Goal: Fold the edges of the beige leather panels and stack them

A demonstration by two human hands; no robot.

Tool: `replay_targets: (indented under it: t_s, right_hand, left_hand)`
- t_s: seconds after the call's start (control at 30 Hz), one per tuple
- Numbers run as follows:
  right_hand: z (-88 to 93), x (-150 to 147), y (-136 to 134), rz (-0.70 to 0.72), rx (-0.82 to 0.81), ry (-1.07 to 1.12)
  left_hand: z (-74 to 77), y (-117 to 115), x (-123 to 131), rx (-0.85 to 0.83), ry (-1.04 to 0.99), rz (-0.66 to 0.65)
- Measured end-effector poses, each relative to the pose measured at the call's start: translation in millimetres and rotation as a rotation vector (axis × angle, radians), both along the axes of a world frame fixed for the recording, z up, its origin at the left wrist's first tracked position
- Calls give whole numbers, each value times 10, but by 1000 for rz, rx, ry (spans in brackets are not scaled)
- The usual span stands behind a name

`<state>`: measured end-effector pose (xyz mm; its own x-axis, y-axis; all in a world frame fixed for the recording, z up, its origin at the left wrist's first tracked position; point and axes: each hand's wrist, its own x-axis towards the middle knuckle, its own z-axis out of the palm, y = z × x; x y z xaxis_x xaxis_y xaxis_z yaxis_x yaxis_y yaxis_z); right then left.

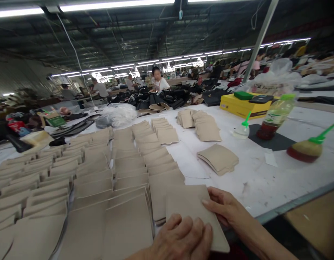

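At far left, overlapping rows (48,224) of thin beige pieces, flat on the white table (250,180), as far as the left hand (180,234). There, knuckles up, fingers bent and close together over the near-left part of the panel (188,198); thumb hidden, so impossible to tell of any grip beneath. Panel between both hands, just right of the rows and partly in front of the closest pieces, near the table's front edge. Probably light, thin, fairly stiff with some give; not fragile by the look of it, though perhaps prone to creases at the corners; hard to judge for slipperiness. Best held by the side edges, thumb above and fingers below. Long axis apparently away from the body, far end slightly left, near end aslant to the right; plain broad face up. At the right edge, a narrow pinch by the right hand (225,204): thumb on top, other fingers curled underneath. Beyond, a small stack (218,157), well apart; farther right, a yellow box (242,105) and a bottle (275,117).
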<state>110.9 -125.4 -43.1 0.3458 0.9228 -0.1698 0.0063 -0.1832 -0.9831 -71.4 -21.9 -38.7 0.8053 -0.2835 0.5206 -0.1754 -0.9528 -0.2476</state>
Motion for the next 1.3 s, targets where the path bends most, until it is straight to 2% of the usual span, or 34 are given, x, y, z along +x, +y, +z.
replay_targets:
  t_s: [0.1,0.2,0.23,0.3,0.37,0.43,0.53,0.63,0.73,0.83,0.93,1.0,1.07,1.17,1.23,1.3]
  right_hand:
    - [-25,-77,-269,-1,19,133]
    - [-24,-241,-522,10,58,304]
    - [-17,-306,-591,26,65,365]
    - [-1,-430,-703,57,66,446]
    - [6,-526,-786,78,60,465]
    - [-10,-584,-851,89,46,436]
    - [-77,-610,-937,118,6,281]
    - [-119,-602,-999,55,-31,-216]
    - [-45,-611,-994,-62,104,-784]
    - [120,-656,-915,-66,245,-1084]
    - [231,-705,-818,-54,287,-1142]
    - [227,-724,-772,-32,298,-1143]
    - [186,-733,-742,8,292,-1141]
    - [199,-742,-713,48,307,-1165]
    - [331,-744,-701,69,291,-1191]
    - [541,-737,-698,82,320,-1229]
  left_hand:
    - [141,-20,-34,-227,0,-97]
    - [401,24,-35,-579,55,19]
    - [481,49,-24,-717,171,113]
    - [591,100,5,-964,479,206]
    - [622,132,28,-1133,765,205]
    - [599,137,35,-1220,904,189]
    - [546,119,33,-1223,950,172]
    - [511,104,48,-1228,1013,153]
    - [482,97,86,-1349,1073,168]
    - [459,80,128,-1492,1130,212]
    - [447,47,153,-1543,1169,242]
    - [446,24,158,-1491,1145,215]
    - [460,14,168,-1370,1094,183]
    - [541,54,242,-1110,979,231]
    - [651,120,342,-976,894,268]
    - [792,189,455,-976,872,233]
